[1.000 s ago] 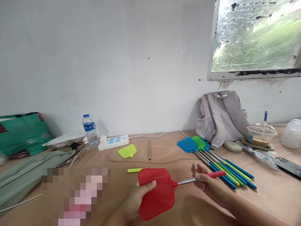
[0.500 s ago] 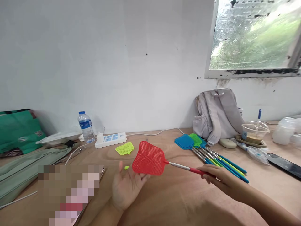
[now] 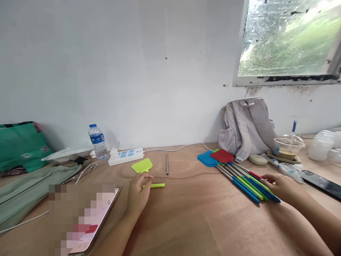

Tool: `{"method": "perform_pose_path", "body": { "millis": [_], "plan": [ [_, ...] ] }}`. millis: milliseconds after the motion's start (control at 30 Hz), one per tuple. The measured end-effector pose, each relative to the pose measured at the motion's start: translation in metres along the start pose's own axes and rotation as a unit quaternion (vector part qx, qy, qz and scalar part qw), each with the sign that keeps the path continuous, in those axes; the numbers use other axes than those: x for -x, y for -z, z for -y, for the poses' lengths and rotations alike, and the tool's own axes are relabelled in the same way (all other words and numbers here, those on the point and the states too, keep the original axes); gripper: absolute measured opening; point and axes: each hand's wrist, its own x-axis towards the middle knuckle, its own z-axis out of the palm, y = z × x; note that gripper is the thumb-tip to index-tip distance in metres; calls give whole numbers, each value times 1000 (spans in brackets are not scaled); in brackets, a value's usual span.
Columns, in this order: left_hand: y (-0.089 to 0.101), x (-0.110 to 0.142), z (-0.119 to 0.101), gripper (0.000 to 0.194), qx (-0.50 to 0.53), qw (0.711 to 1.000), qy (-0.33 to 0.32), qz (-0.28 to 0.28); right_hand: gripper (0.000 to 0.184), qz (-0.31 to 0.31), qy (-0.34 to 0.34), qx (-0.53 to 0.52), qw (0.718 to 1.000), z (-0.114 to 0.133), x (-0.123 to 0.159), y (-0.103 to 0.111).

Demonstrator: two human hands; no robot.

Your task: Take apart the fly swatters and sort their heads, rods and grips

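Note:
At the right, a red fly swatter (image 3: 222, 155) lies on top of a fanned group of blue and green fly swatters (image 3: 207, 158). My right hand (image 3: 279, 186) is closed around the end of its red handle, low over the other handles. My left hand (image 3: 139, 192) hovers at the middle left, thumb and forefinger apart, holding nothing. Right beside its thumb lies a loose yellow-green handle (image 3: 157, 185), its left end partly behind the hand. Just beyond the fingers rests a yellow-green swatter head (image 3: 142, 165), and a thin metal rod (image 3: 167, 164) lies to its right.
A white power strip (image 3: 126, 156) and a water bottle (image 3: 98, 142) stand near the wall. A phone (image 3: 102, 220) lies at the front left. The backpack (image 3: 247, 128), a drink cup (image 3: 288, 147) and a black phone (image 3: 322, 184) occupy the right side.
My right hand has carried the red fly swatter rightward and laid it on the group. My left hand has left the red mesh and moved to beside the yellow-green handle.

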Motion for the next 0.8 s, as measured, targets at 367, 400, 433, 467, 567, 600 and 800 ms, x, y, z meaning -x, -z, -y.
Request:
{"method": "perform_pose_path", "body": {
  "millis": [367,400,433,467,567,600,800],
  "plan": [
    [-1,-6,19,23,-126,986,97,47,22,84,59,-16,995,29,-3,4],
    [-2,-6,20,25,-137,984,97,56,23,53,103,-40,992,46,2,7],
    [-3,-6,21,27,-147,982,96,66,21,50,153,-96,982,66,10,10],
    [-4,-5,21,29,-156,980,94,76,17,75,193,-159,965,88,18,12],
    [-7,-2,21,36,-173,975,85,108,16,214,261,-273,901,150,44,5],
    [-8,-1,21,37,-175,974,80,120,18,243,275,-290,884,167,49,-1],
    [-12,3,19,27,-156,972,39,173,27,256,284,-348,856,244,11,-58]
  ]
}}
